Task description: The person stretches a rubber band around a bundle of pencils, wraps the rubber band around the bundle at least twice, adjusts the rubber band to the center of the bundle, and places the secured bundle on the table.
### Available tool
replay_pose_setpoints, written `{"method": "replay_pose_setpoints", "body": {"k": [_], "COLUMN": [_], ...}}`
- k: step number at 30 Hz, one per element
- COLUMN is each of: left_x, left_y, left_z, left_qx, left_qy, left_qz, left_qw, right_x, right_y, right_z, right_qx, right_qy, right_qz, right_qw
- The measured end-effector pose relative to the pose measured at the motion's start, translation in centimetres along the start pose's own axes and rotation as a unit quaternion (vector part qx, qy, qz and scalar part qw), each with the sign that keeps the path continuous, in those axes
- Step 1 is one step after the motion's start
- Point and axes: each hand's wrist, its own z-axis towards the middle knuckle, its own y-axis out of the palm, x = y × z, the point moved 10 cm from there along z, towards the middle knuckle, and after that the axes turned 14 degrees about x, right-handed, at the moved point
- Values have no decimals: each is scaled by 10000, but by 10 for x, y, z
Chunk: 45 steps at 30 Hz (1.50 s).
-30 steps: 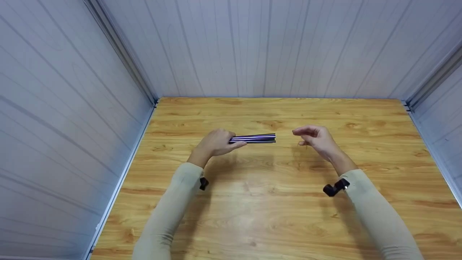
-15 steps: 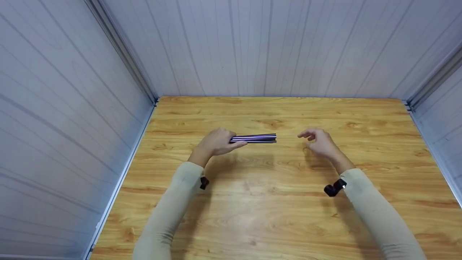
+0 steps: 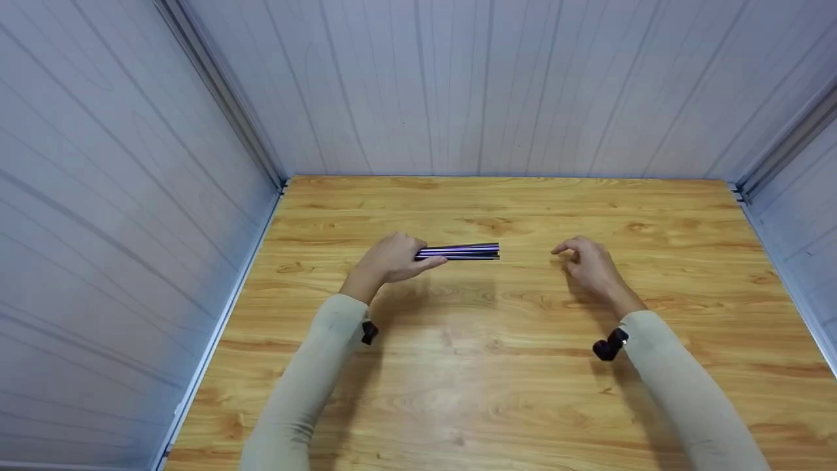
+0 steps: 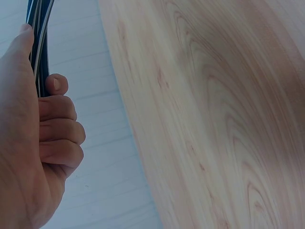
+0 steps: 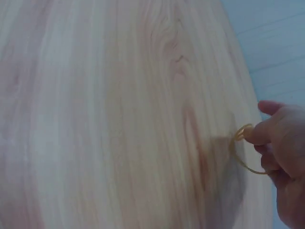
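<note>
A bundle of several thin dark sticks (image 3: 471,251) with a purple sheen is in my left hand (image 3: 391,256), gripped near one end. Their other ends point right, slightly fanned, above the table; their exact kind is unclear. In the left wrist view, curled fingers (image 4: 62,126) wrap the sticks (image 4: 40,52) and hide their lower part. My right hand (image 3: 594,267) is apart from the bundle, to its right. In the right wrist view this hand (image 5: 288,148) pinches a thin yellow rubber band (image 5: 232,147), whose loop hangs out from the fingers.
Both hands are above a wood-grain table (image 3: 471,366). Pale panel walls border it at the back (image 3: 458,91), the left (image 3: 118,216) and the right. A small black camera (image 3: 609,345) is strapped to the right sleeve, another (image 3: 369,332) to the left.
My right hand has moved a little to the right and toward me, away from the stick ends, its fingers drawing closer together. My left hand and the bundle have stayed in place.
</note>
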Motion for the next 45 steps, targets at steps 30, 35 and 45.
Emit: {"method": "replay_pose_setpoints", "body": {"k": [30, 35, 45], "left_x": [-1, -2, -2], "left_y": [-4, -4, -5], "left_z": [1, 0, 2], "left_qx": [59, 64, 56], "left_qy": [53, 56, 4], "left_qz": [-30, -26, -99], "left_qw": [10000, 10000, 9999], "right_x": [-16, -26, -33], "right_y": [0, 0, -4], "right_z": [6, 7, 7], "right_qx": [21, 55, 129], "right_qy": [1927, 2048, 1934], "right_qz": [4820, 5338, 5348], "right_qw": [8547, 8204, 8224]}}
